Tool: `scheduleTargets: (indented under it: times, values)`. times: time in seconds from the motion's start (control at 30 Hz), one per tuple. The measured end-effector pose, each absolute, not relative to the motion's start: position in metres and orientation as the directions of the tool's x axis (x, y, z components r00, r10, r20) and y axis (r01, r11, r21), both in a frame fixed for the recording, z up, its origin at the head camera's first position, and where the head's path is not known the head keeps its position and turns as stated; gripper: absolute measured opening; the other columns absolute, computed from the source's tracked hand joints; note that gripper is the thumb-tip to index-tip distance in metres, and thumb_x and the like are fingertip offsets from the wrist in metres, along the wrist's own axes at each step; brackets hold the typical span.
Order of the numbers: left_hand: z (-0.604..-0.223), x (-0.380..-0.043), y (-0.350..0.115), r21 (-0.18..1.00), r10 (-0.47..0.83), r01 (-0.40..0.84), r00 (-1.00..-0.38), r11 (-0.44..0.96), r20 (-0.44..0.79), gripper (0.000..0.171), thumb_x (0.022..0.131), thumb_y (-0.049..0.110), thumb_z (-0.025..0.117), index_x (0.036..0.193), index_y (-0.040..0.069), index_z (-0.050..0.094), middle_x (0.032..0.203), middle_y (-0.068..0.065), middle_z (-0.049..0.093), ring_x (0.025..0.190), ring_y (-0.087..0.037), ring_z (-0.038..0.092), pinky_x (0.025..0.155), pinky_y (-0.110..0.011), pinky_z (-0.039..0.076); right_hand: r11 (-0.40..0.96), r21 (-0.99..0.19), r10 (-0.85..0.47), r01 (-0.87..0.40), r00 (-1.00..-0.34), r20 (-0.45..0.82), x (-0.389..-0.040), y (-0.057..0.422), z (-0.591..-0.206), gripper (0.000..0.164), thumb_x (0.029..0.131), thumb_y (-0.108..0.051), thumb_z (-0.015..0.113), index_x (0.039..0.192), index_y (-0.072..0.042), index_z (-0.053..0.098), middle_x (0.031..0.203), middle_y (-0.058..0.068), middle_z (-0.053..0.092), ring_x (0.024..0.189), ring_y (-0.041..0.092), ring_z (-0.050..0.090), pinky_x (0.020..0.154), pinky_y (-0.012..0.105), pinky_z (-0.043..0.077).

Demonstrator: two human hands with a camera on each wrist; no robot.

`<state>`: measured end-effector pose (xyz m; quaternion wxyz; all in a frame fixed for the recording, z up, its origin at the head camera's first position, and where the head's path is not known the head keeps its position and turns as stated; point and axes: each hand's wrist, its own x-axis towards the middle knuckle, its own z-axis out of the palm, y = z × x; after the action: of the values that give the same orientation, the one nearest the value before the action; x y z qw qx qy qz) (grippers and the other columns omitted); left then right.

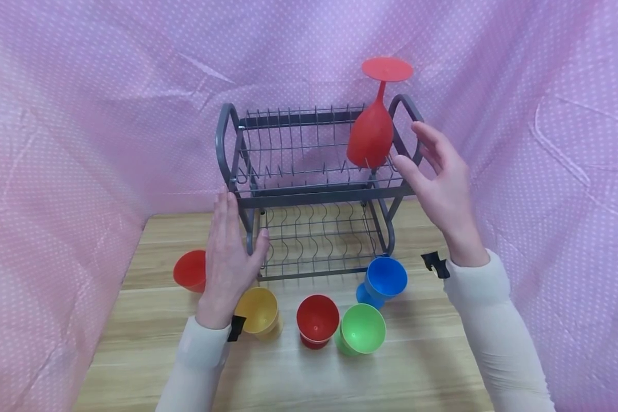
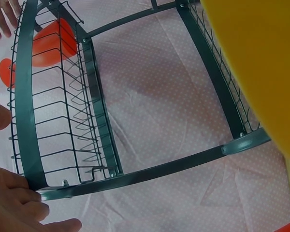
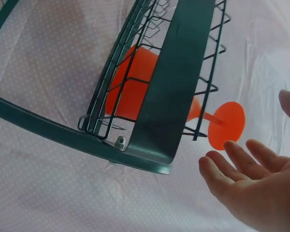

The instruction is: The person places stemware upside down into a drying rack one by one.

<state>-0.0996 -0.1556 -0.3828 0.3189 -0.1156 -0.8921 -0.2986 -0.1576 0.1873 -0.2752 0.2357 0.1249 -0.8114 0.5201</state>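
Observation:
A red plastic goblet (image 1: 371, 134) stands upside down, slightly tilted, at the right end of the upper tier of a dark two-tier dish rack (image 1: 309, 198). Its round foot points up. My right hand (image 1: 443, 186) is beside the rack's right end, fingers spread and holding nothing; in the right wrist view it is apart from the goblet's foot (image 3: 227, 125). At the rack's left front corner is my left hand (image 1: 229, 260), fingers extended and seemingly touching the frame. In the left wrist view its fingers (image 2: 21, 198) lie by that corner.
On the wooden table (image 1: 149, 337), in front of the rack, stand a yellow goblet (image 1: 260, 312), a red one (image 1: 317, 319), a green one (image 1: 361, 331) and a blue one (image 1: 385, 278). Another red cup (image 1: 189, 271) is partly hidden by my left hand. Pink dotted cloth (image 1: 134, 114) hangs around.

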Motion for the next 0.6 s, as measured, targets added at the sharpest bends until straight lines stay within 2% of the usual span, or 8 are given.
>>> scheduleTargets:
  times: [0.13, 0.43, 0.6]
  values:
    - [-0.383, -0.100, -0.154, 0.466, 0.012, 0.393, -0.774, 0.793, 0.633, 0.084, 0.095, 0.031, 0.062, 0.162, -0.002, 0.023, 0.173, -0.013, 0.014, 0.157, -0.036, 0.017, 0.126, -0.049, 0.019, 0.400, -0.781, 0.068, -0.480, -0.834, 0.548, -0.145, 0.187, -0.281, 0.057, 0.093, -0.014, 0.078, 0.146, -0.010, 0.058, 0.149, 0.004, 0.058, 0.140, 0.018, 0.050, 0.117, 0.033, 0.040]
    - [-0.390, -0.099, -0.152, 0.489, 0.006, 0.371, -0.802, 0.789, 0.597, 0.091, 0.096, 0.032, 0.060, 0.166, 0.003, 0.009, 0.174, -0.012, 0.003, 0.159, -0.034, 0.002, 0.126, -0.055, 0.014, 0.343, -0.782, 0.104, -0.521, -0.806, 0.582, -0.125, 0.189, -0.301, 0.055, 0.093, -0.008, 0.076, 0.145, -0.007, 0.059, 0.148, 0.007, 0.058, 0.139, 0.021, 0.051, 0.116, 0.034, 0.041]
    - [-0.393, -0.093, -0.152, 0.507, -0.016, 0.343, -0.816, 0.791, 0.577, 0.092, 0.096, 0.034, 0.060, 0.167, 0.010, 0.007, 0.175, -0.007, 0.003, 0.160, -0.034, 0.002, 0.125, -0.058, 0.016, 0.273, -0.783, 0.124, -0.560, -0.786, 0.605, -0.115, 0.191, -0.313, 0.053, 0.092, -0.005, 0.076, 0.143, -0.003, 0.059, 0.147, 0.012, 0.059, 0.139, 0.024, 0.052, 0.117, 0.035, 0.040]
